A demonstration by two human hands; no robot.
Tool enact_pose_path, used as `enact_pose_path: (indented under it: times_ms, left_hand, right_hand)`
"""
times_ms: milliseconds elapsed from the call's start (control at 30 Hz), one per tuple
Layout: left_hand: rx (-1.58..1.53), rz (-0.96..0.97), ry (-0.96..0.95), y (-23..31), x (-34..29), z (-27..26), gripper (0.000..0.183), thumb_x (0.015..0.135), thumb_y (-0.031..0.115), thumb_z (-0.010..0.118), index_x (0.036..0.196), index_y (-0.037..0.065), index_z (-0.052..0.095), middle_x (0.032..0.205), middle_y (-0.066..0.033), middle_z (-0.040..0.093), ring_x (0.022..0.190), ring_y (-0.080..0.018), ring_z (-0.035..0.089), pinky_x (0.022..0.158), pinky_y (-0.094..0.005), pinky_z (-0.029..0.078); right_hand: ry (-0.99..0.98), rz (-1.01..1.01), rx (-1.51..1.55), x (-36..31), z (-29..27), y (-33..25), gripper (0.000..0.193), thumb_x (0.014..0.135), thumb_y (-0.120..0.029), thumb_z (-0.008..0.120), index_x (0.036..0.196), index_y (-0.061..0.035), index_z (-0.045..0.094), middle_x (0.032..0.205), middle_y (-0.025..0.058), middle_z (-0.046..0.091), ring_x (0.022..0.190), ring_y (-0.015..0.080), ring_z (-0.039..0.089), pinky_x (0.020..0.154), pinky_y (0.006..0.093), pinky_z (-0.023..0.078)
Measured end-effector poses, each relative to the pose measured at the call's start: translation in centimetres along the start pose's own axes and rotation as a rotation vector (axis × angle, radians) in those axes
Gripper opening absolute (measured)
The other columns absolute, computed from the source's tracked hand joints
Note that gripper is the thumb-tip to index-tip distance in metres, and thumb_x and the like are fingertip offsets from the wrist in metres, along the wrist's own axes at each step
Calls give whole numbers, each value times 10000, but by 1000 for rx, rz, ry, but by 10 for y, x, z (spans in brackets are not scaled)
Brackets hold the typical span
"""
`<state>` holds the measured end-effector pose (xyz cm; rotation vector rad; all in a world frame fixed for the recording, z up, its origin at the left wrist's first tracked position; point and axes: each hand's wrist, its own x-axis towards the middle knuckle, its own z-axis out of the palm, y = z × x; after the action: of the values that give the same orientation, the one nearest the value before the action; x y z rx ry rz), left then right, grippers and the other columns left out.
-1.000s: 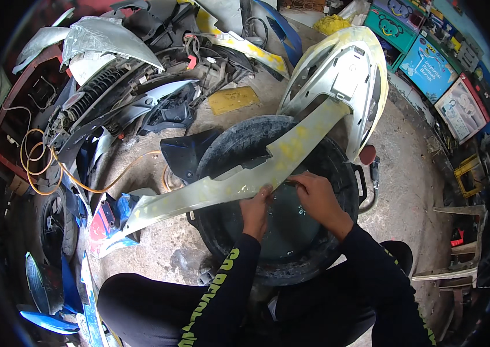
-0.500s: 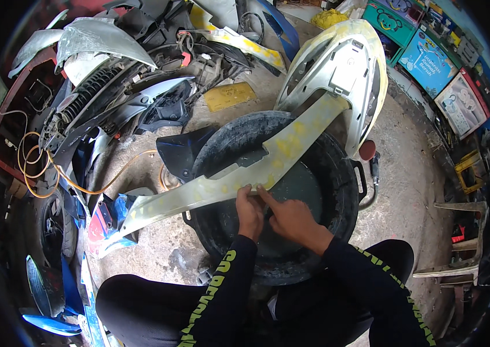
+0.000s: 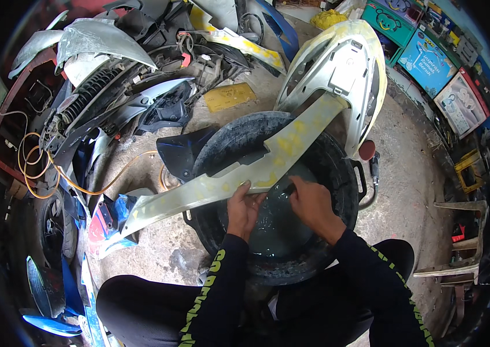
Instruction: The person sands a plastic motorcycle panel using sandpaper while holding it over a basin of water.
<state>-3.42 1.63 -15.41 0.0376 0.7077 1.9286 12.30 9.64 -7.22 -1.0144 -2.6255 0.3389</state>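
A long motorcycle body panel [image 3: 204, 184], sanded pale grey-green with yellow patches, lies slantwise across a round black tub [image 3: 337, 231]. My left hand [image 3: 244, 213] grips its lower edge near the middle, thumb on the upper face and fingers underneath. My right hand [image 3: 316, 209] is just right of it, over the tub and apart from the panel. Its fingers are curled together; whatever they hold, if anything, is hidden. Cloudy water [image 3: 271, 243] fills the tub's bottom. The panel's right end meets a white and yellow fairing piece [image 3: 346, 72] standing beyond the tub.
Motorcycle parts and a shock absorber [image 3: 91, 87] crowd the left side, with a thin orange hose [image 3: 97, 191] near them. A yellow sheet [image 3: 229, 97] and a dark panel [image 3: 182, 153] lie behind the tub. A sander with a round red pad [image 3: 367, 150] is at right, before several drawers [image 3: 430, 61].
My right hand has left the panel's edge and moved right over the tub, its pointing finger now curled in. My left hand has shifted slightly left and down along the edge.
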Motion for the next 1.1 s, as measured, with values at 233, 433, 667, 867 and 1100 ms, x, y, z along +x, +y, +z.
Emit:
enact_pose_path:
  times_ms: [233, 433, 667, 867, 1100]
  left_hand:
    - [70, 69, -12, -2, -14, 44, 333, 971, 110, 605, 1290, 42, 538, 1208, -131, 635, 1101, -280, 653, 929, -428, 545]
    - [119, 170, 10, 11, -29, 77, 384, 954, 81, 630, 1308, 21, 495, 1198, -127, 617, 1053, -247, 660, 862, -392, 565]
    - [196, 184, 6, 18, -36, 88, 381, 951, 80, 633, 1299, 8, 495, 1189, -137, 623, 1035, -246, 665, 852, -384, 568]
    - [210, 210, 31, 17, -36, 87, 406, 948, 71, 629, 1323, 48, 476, 1195, -116, 615, 1064, -254, 659, 845, -399, 582]
    - [213, 253, 44, 3, -40, 89, 355, 945, 67, 653, 1271, 30, 517, 1166, -102, 628, 1047, -219, 653, 841, -374, 575]
  right_hand:
    - [327, -302, 160, 9, -5, -7, 337, 780, 5, 663, 1116, -6, 677, 1048, 147, 645, 1016, 341, 621, 891, 438, 512]
    - [345, -144, 300, 22, -11, 5, 352, 737, 27, 668, 1084, -18, 699, 1073, 130, 636, 1045, 343, 616, 910, 426, 516]
    - [356, -245, 275, 19, -18, 2, 339, 740, 29, 676, 1076, -12, 702, 1025, 124, 628, 998, 331, 615, 877, 418, 517]
    - [318, -254, 281, 13, -26, -12, 275, 778, 29, 630, 1045, 0, 693, 1021, 131, 592, 995, 335, 577, 874, 430, 491]
    - [328, -219, 211, 4, -32, -20, 248, 785, 6, 620, 1025, 12, 684, 1029, 134, 595, 991, 331, 561, 859, 428, 486]
